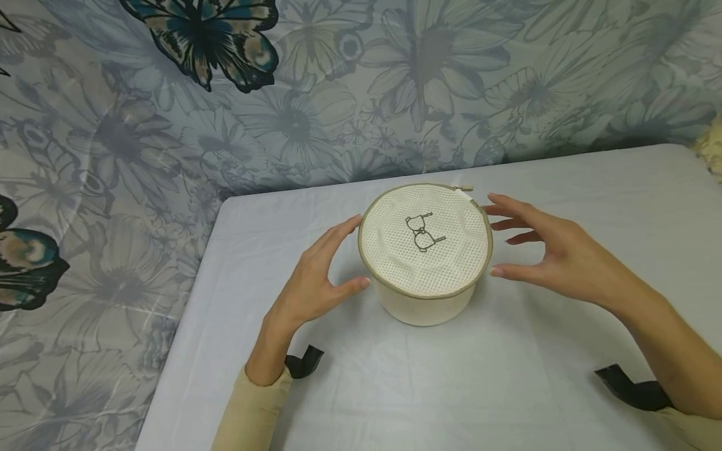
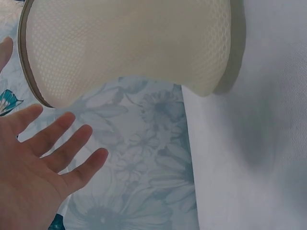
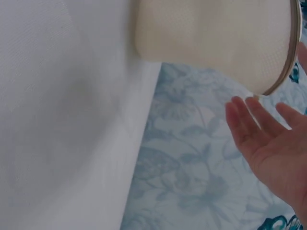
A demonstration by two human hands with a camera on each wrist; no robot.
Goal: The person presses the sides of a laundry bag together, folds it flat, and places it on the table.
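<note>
The left hand (image 1: pixel 311 282) and right hand (image 1: pixel 558 254) are spread beside the mesh bag (image 1: pixel 424 260); a lopsided push might tip it.

One mesh bag (image 1: pixel 425 263), two hands (image 1: pixel 307 285) (image 1: pixel 566 254)

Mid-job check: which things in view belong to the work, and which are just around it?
Part of the job:
zippered mesh laundry bag
left hand, beside it
right hand, on its other side

Just around it:
white table
butterfly-and-flower-patterned backdrop
black wrist straps
yellowish item at right edge, unclear
</note>
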